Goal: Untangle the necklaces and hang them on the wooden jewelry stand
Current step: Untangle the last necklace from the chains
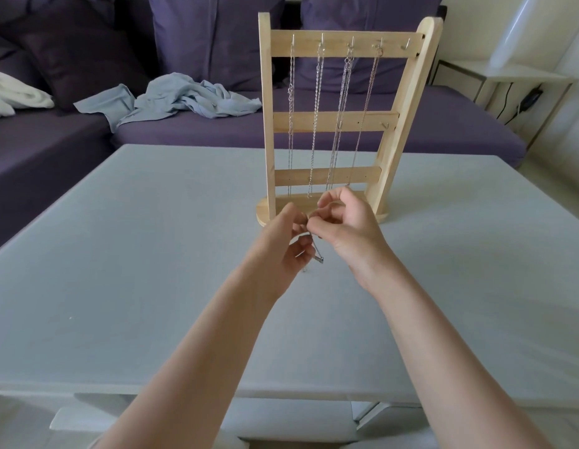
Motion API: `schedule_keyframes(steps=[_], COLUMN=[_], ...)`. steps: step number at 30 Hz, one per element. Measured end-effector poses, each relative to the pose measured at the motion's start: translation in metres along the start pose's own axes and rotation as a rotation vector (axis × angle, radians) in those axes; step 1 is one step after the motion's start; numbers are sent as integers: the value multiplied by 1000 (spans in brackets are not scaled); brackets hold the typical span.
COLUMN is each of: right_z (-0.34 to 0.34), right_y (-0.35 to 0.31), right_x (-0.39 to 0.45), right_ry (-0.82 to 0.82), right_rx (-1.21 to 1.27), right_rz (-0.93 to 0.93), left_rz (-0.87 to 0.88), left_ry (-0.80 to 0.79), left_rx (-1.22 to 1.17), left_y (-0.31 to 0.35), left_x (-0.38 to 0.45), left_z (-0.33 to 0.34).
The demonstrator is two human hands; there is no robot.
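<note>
The wooden jewelry stand (333, 121) stands upright at the far middle of the table. Several silver necklaces (315, 118) hang side by side from the hooks on its top bar; the rightmost hook (406, 45) is bare. Just in front of the stand's base, my left hand (286, 246) and my right hand (344, 226) meet above the table. Both pinch one thin silver chain (315, 252), which droops in a short loop between and below the fingers. Most of that chain is hidden inside my hands.
The pale grey table (135, 254) spreads wide on both sides of my arms. Behind it is a purple sofa (71, 140) with a crumpled light blue cloth (184, 98) and a white towel (16, 95). A white side table (521, 79) stands far right.
</note>
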State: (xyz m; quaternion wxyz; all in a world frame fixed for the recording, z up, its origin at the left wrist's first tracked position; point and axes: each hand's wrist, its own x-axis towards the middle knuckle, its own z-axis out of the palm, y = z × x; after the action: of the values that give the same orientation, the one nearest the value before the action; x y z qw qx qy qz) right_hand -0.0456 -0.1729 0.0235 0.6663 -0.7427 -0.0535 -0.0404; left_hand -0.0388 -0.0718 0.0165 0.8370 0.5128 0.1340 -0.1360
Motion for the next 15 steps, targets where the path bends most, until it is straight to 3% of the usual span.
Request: schedule_keyframes(steps=[6, 11, 15], right_z=[9, 11, 11], right_y=[-3, -7, -6], right_x=[3, 6, 5], right_ry=[45, 22, 2], right_rx=[152, 460, 552], right_rz=[29, 150, 210], left_rz=[14, 231, 342], left_ry=[-53, -61, -8], left_rx=[-206, -32, 132], left_y=[0, -1, -1], left_x=[-1, -3, -5], left_z=[1, 4, 3])
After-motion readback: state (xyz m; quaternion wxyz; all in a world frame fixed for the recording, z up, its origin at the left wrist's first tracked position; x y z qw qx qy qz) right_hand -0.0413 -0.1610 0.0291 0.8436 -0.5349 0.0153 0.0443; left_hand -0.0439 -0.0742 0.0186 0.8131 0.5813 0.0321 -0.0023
